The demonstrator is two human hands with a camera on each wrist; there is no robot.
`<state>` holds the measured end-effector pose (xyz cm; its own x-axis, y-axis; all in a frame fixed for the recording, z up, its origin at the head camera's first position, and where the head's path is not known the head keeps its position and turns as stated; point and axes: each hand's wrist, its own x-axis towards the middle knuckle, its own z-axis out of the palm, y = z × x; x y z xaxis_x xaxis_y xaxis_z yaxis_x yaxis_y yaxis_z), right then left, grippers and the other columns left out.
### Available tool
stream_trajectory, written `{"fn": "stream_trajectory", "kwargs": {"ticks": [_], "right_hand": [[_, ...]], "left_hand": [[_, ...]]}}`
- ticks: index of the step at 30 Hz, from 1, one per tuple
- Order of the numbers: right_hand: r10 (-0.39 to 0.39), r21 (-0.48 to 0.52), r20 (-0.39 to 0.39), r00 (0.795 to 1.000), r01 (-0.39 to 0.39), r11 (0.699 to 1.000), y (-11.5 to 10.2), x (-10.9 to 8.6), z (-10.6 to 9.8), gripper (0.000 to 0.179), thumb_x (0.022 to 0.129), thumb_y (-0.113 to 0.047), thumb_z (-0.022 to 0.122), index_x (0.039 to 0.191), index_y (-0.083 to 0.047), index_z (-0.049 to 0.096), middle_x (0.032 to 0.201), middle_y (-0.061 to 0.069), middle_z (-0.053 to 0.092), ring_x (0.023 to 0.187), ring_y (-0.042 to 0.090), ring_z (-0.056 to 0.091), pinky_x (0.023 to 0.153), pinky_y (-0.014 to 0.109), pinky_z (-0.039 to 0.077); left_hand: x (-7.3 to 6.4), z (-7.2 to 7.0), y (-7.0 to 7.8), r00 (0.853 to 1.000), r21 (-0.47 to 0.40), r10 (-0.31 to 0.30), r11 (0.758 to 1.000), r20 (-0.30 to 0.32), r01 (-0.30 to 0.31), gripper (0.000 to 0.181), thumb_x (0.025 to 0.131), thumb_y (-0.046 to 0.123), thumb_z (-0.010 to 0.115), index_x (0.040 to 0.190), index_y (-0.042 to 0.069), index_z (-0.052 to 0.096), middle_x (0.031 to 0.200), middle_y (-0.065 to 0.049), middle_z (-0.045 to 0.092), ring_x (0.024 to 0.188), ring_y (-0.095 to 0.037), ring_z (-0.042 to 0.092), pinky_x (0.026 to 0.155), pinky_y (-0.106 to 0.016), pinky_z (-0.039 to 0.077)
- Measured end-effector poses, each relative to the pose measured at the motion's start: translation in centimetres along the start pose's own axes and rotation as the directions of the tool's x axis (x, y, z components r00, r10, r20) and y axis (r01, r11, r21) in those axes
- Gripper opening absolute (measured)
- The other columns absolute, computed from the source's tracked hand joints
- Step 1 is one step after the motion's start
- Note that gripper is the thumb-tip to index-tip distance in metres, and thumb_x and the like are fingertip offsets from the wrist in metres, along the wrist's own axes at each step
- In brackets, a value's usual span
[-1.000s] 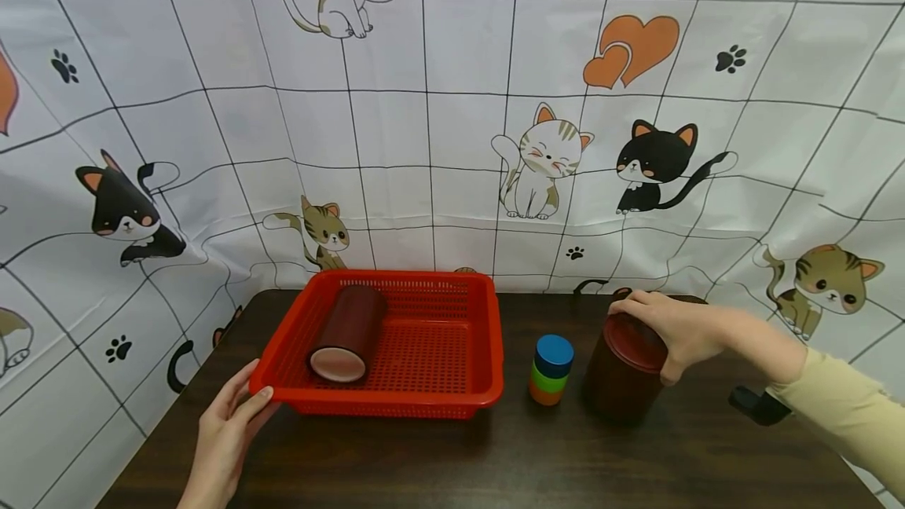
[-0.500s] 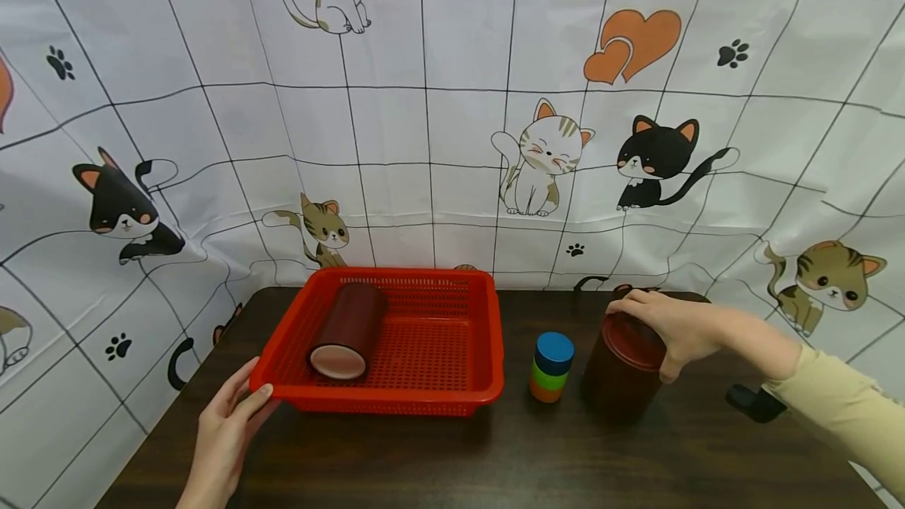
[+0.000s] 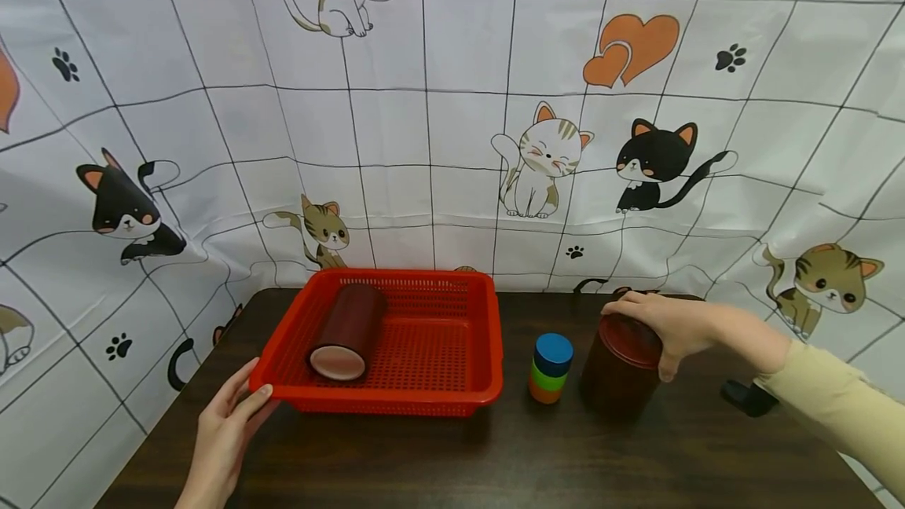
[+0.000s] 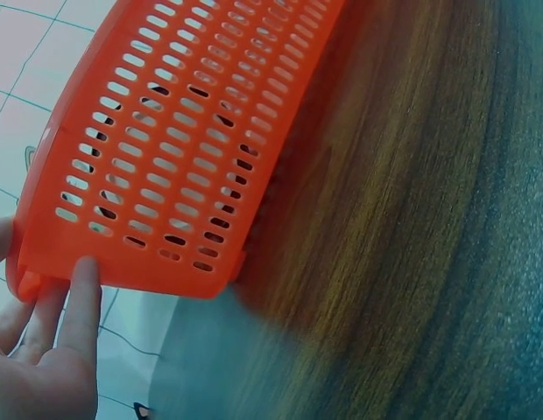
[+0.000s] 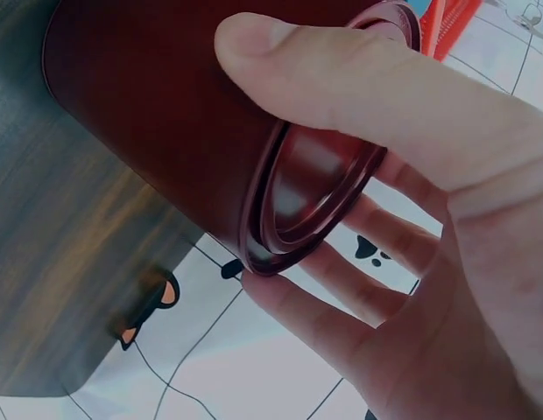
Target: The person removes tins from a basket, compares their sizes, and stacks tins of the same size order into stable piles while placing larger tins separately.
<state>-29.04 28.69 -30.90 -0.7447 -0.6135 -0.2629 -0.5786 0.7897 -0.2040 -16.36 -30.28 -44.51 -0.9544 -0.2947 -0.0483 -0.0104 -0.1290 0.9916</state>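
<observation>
At the front left corner of a red plastic basket [image 3: 488, 336], my left hand [image 3: 222, 430] pinches the rim between thumb and fingers. In the left wrist view, the fingers lie against the slotted wall of the basket [image 4: 166, 157]. A dark red cylinder [image 3: 349, 328] with a pale pink end lies on its side in the basket's left half. To the right, my right hand [image 3: 668, 328] grips the top of a dark red canister [image 3: 618, 383] from above. In the right wrist view, the thumb presses the side of the canister [image 5: 158, 114] and the fingers curl round its lid edge.
A small cylinder banded blue, green and orange [image 3: 550, 368] stands between the basket and the canister. Everything is on a dark wooden table [image 3: 495, 462]. A white curtain printed with cats [image 3: 452, 140] hangs behind and at the sides. A black object [image 3: 749, 397] shows under the right wrist.
My right hand and the top of the canister have shifted slightly left. The left hand and the basket stay in place.
</observation>
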Motion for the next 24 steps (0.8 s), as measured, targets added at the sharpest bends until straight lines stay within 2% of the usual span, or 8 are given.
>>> {"fn": "stream_trajectory", "kwargs": {"ticks": [6,14,24], "right_hand": [[0.016,0.008,0.038,0.999,-0.016,1.000,-0.1,0.7,-0.4,0.112,0.047,-0.018,0.099,0.143,-0.019,0.043,0.130,0.007,0.050,0.114,0.027,0.052,0.077,0.035,0.057],[0.010,-0.009,0.026,1.000,-0.009,1.000,-0.1,0.7,-0.8,0.114,0.044,-0.019,0.101,0.143,-0.018,0.044,0.129,0.007,0.052,0.113,0.027,0.053,0.080,0.037,0.057],[-0.043,0.073,0.001,0.999,0.043,0.996,1.1,0.4,-0.5,0.111,0.048,-0.026,0.100,0.143,-0.020,0.043,0.135,0.011,0.051,0.116,0.030,0.050,0.079,0.034,0.054]], "left_hand": [[0.0,-0.1,0.0,1.000,0.020,-0.016,1.000,-0.002,0.016,0.070,0.098,0.021,0.063,0.157,0.012,0.026,0.119,0.012,0.049,0.100,0.009,0.061,0.087,-0.017,0.058],[0.0,-0.1,0.2,1.000,0.003,0.002,1.000,0.005,-0.002,0.069,0.098,0.019,0.062,0.157,0.011,0.026,0.119,0.013,0.050,0.100,0.008,0.061,0.086,-0.016,0.058],[-0.1,-0.3,-0.1,1.000,-0.009,-0.012,1.000,0.001,0.012,0.067,0.098,0.018,0.062,0.156,0.011,0.027,0.117,0.015,0.051,0.101,0.008,0.061,0.087,-0.017,0.058]]}}
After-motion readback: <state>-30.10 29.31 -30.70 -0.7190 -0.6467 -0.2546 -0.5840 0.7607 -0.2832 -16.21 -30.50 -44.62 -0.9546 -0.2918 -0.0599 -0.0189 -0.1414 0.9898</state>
